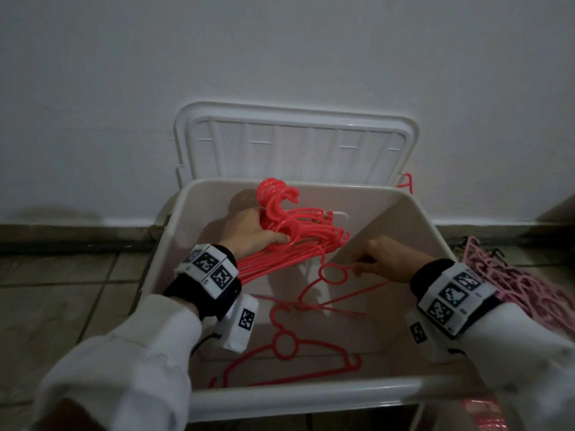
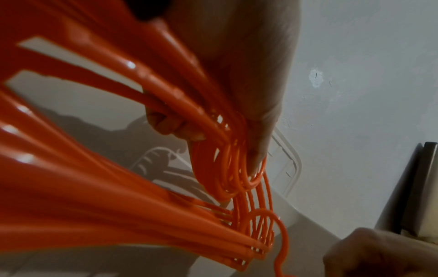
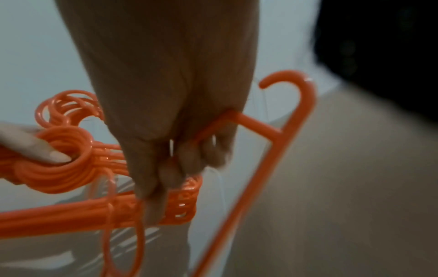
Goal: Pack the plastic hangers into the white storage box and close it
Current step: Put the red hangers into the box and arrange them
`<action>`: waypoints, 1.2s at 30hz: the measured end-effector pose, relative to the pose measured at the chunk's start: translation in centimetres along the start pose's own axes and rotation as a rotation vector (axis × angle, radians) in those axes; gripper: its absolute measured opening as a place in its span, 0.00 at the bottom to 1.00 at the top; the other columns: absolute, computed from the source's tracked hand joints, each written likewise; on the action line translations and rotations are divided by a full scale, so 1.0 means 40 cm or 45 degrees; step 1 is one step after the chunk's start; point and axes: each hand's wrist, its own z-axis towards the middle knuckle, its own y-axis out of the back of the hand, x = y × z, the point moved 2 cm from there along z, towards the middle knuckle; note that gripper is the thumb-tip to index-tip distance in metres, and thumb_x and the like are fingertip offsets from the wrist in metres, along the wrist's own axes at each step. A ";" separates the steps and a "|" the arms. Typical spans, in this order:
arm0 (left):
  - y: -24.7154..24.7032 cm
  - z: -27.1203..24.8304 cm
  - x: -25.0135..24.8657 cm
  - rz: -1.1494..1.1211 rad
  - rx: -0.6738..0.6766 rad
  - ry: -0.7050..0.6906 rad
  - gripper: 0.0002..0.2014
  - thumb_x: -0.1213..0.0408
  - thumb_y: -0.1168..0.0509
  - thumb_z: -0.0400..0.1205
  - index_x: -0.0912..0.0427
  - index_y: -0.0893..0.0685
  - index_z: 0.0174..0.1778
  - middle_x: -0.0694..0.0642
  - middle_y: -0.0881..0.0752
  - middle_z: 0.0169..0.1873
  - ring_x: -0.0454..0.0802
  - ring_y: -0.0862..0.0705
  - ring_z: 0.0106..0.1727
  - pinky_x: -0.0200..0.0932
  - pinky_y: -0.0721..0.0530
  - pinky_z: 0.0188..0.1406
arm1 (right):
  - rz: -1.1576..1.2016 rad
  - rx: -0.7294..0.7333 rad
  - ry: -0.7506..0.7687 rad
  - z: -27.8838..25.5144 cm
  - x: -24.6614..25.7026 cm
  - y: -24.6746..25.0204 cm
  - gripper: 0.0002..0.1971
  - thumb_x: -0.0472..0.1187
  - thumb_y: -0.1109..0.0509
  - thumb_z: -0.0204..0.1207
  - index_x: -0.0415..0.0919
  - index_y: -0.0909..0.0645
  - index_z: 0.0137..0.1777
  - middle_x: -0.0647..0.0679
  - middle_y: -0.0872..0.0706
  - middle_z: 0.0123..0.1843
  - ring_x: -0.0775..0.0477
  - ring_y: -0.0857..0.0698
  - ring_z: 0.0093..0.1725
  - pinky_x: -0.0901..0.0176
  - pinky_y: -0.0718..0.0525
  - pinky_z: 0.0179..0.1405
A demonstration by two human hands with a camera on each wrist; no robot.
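— Most of the red hangers are in, then?
— Yes. The left hand has its fingers curled round a thick bundle of red hangers inside the white storage box. Two loose ones lie below the fingertips.
— And right of that?
— The right hand pinches a single hanger. Beyond it, pink hangers wait on the floor, and the lid stands open.

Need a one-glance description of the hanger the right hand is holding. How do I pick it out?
Find the white storage box against the wall, lid open. The right hand holds a single red hanger by its ring. Unlike the red bundle in the left hand, it is alone, and off the box floor.
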 end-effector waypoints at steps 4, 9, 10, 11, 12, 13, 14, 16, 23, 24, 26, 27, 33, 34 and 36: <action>-0.004 0.007 0.009 0.010 0.004 -0.024 0.22 0.49 0.23 0.67 0.50 0.15 0.55 0.49 0.12 0.49 0.51 0.16 0.52 0.46 0.20 0.55 | -0.328 -0.091 0.089 -0.022 0.041 0.028 0.10 0.51 0.35 0.78 0.51 0.14 0.50 0.56 0.14 0.43 0.51 0.16 0.50 0.67 0.33 0.39; -0.008 0.011 0.014 0.031 0.004 -0.032 0.20 0.49 0.23 0.66 0.50 0.15 0.51 0.50 0.12 0.46 0.51 0.16 0.49 0.46 0.19 0.52 | -0.465 0.049 0.033 -0.011 0.057 0.010 0.09 0.48 0.34 0.74 0.50 0.13 0.45 0.52 0.13 0.47 0.47 0.15 0.49 0.63 0.29 0.40; -0.009 0.011 0.014 0.036 0.005 -0.035 0.19 0.49 0.24 0.67 0.50 0.15 0.51 0.49 0.13 0.46 0.50 0.16 0.49 0.44 0.20 0.50 | -0.469 0.038 0.022 -0.009 0.056 0.007 0.09 0.48 0.35 0.74 0.50 0.13 0.44 0.51 0.13 0.47 0.47 0.15 0.49 0.62 0.29 0.40; -0.009 0.011 0.015 0.036 0.006 -0.036 0.19 0.49 0.24 0.67 0.50 0.15 0.51 0.49 0.13 0.45 0.50 0.16 0.48 0.43 0.21 0.49 | -0.468 0.009 0.026 -0.009 0.054 0.006 0.09 0.49 0.35 0.74 0.49 0.14 0.42 0.51 0.12 0.46 0.47 0.15 0.48 0.62 0.29 0.39; -0.010 0.010 0.016 0.034 0.003 -0.038 0.19 0.50 0.24 0.67 0.51 0.15 0.51 0.49 0.13 0.45 0.49 0.16 0.48 0.42 0.22 0.48 | -0.458 -0.034 0.041 -0.011 0.054 0.009 0.11 0.51 0.36 0.76 0.50 0.15 0.39 0.53 0.12 0.43 0.49 0.15 0.47 0.62 0.29 0.39; -0.010 0.011 0.017 0.032 -0.001 -0.038 0.19 0.50 0.24 0.67 0.51 0.15 0.52 0.49 0.13 0.45 0.49 0.16 0.48 0.42 0.22 0.48 | -0.435 -0.072 0.052 -0.013 0.052 0.015 0.15 0.54 0.37 0.77 0.51 0.17 0.34 0.54 0.13 0.39 0.51 0.15 0.45 0.63 0.30 0.39; -0.010 0.012 0.018 0.030 -0.006 -0.039 0.19 0.50 0.24 0.67 0.51 0.15 0.52 0.49 0.13 0.46 0.50 0.16 0.48 0.42 0.22 0.48 | -0.400 -0.094 0.050 -0.017 0.050 0.024 0.19 0.58 0.38 0.78 0.51 0.21 0.29 0.57 0.15 0.34 0.53 0.16 0.41 0.64 0.30 0.39; -0.011 0.014 0.019 0.046 -0.011 -0.030 0.19 0.49 0.24 0.67 0.51 0.15 0.51 0.50 0.12 0.45 0.50 0.16 0.48 0.43 0.21 0.48 | -0.275 -0.071 0.006 -0.025 0.035 0.045 0.23 0.60 0.37 0.77 0.52 0.29 0.22 0.60 0.22 0.23 0.61 0.21 0.30 0.65 0.30 0.36; -0.019 0.013 0.017 0.100 0.010 -0.037 0.16 0.49 0.24 0.68 0.50 0.17 0.48 0.50 0.14 0.43 0.51 0.17 0.47 0.42 0.24 0.45 | 0.373 -0.111 -0.420 -0.105 -0.042 0.092 0.17 0.40 0.44 0.85 0.38 0.22 0.36 0.50 0.25 0.26 0.53 0.27 0.27 0.76 0.29 0.23; -0.021 0.012 0.017 0.106 0.012 -0.035 0.18 0.48 0.24 0.68 0.50 0.16 0.50 0.50 0.14 0.45 0.51 0.17 0.48 0.42 0.23 0.46 | 0.467 -0.041 -0.496 -0.116 -0.041 0.085 0.16 0.37 0.46 0.85 0.37 0.24 0.36 0.48 0.25 0.26 0.53 0.28 0.24 0.76 0.31 0.19; -0.023 0.013 0.016 0.109 0.013 -0.033 0.19 0.47 0.24 0.68 0.50 0.16 0.52 0.50 0.14 0.46 0.51 0.17 0.48 0.42 0.23 0.47 | 0.602 0.124 -0.581 -0.130 -0.026 0.061 0.17 0.32 0.49 0.85 0.38 0.27 0.35 0.47 0.22 0.26 0.53 0.26 0.18 0.72 0.31 0.16; -0.024 0.013 0.015 0.105 0.016 -0.033 0.20 0.47 0.24 0.68 0.50 0.16 0.52 0.50 0.14 0.46 0.50 0.18 0.48 0.42 0.23 0.47 | 0.653 0.169 -0.596 -0.133 -0.014 0.051 0.17 0.32 0.50 0.85 0.38 0.28 0.35 0.47 0.19 0.25 0.55 0.24 0.16 0.70 0.32 0.16; -0.034 0.010 0.014 0.095 0.021 -0.021 0.23 0.45 0.24 0.66 0.50 0.15 0.55 0.51 0.13 0.50 0.51 0.16 0.51 0.44 0.20 0.53 | 1.238 0.102 -0.552 -0.120 0.080 0.043 0.18 0.39 0.51 0.85 0.40 0.21 0.42 0.55 0.09 0.33 0.61 0.15 0.30 0.67 0.36 0.26; -0.035 0.011 0.014 0.081 0.020 -0.022 0.24 0.45 0.24 0.66 0.51 0.15 0.56 0.51 0.13 0.51 0.52 0.16 0.52 0.45 0.19 0.54 | 1.279 0.076 -0.534 -0.104 0.095 0.040 0.17 0.39 0.49 0.85 0.41 0.20 0.44 0.55 0.09 0.35 0.61 0.16 0.31 0.67 0.35 0.26; -0.037 0.011 0.014 0.045 0.023 -0.014 0.25 0.46 0.23 0.66 0.51 0.16 0.57 0.51 0.13 0.53 0.52 0.16 0.54 0.44 0.20 0.56 | 1.301 0.024 -0.524 -0.069 0.132 0.027 0.12 0.39 0.44 0.83 0.44 0.20 0.43 0.54 0.12 0.36 0.61 0.20 0.27 0.69 0.34 0.24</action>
